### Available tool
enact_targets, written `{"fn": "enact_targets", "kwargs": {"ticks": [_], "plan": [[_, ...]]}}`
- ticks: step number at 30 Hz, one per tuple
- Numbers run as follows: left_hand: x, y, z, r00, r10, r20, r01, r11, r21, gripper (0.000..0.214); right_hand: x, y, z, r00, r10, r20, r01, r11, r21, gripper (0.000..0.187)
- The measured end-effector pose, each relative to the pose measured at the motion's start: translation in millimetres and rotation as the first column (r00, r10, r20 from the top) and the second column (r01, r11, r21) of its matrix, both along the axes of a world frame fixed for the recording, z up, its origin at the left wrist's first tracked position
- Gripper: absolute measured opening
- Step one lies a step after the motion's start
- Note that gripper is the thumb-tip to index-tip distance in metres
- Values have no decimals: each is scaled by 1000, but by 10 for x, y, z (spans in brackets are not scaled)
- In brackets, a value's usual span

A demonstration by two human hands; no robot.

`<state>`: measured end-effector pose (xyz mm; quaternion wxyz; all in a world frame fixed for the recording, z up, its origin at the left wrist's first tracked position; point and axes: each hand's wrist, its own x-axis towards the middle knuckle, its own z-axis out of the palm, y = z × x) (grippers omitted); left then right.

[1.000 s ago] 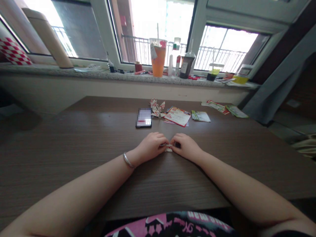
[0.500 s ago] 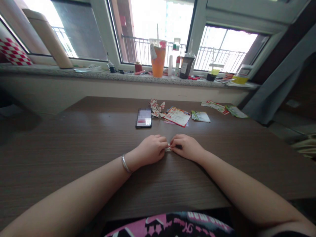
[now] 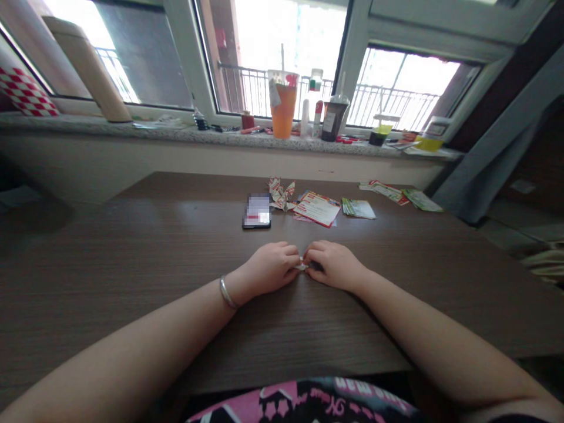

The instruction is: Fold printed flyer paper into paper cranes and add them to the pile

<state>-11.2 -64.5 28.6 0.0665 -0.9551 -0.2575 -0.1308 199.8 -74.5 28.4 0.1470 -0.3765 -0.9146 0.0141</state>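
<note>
A small piece of white and red paper [image 3: 302, 266] is pinched between my two hands, just above or on the brown table [image 3: 176, 252]. My left hand [image 3: 275, 267], with a silver bangle at the wrist, closes on its left end. On its right end the fingers of my right hand [image 3: 335, 264] are closed. Most of the paper is hidden by my fingers, so its shape is hard to make out. Beyond my hands lie folded paper pieces [image 3: 281, 194] with red stripes, beside a phone [image 3: 257, 211] with a lit screen.
Printed sheets [image 3: 317, 208] lie in a pile past my right hand, with a smaller stack of cards [image 3: 358, 208] beside it. More paper strips [image 3: 390, 192] are at the far right. On the windowsill stand an orange drink cup [image 3: 283, 108], a dark cup [image 3: 333, 120] and bottles.
Both hands stay in nearly the same place. The fingers have shifted slightly on the small paper, and my left hand has edged a little to the right.
</note>
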Motion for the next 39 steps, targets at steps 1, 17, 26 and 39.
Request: {"fn": "enact_targets", "kwargs": {"ticks": [1, 17, 26, 39], "plan": [[2, -2, 0, 1000, 7, -8, -7, 1000, 10, 12, -9, -4, 0, 1000, -4, 26, 3, 1000, 23, 9], [-10, 43, -46, 994, 74, 82, -79, 996, 49, 21, -23, -38, -42, 986, -89, -141, 90, 996, -4, 4], [-4, 60, -44, 995, 71, 65, -78, 990, 120, 25, -33, -61, -34, 985, -92, -147, 93, 996, 2, 9], [-11, 81, -85, 964, 36, 264, -35, 999, -9, 19, -78, -105, 2, 972, -149, -182, 151, 989, 1, 8]]}}
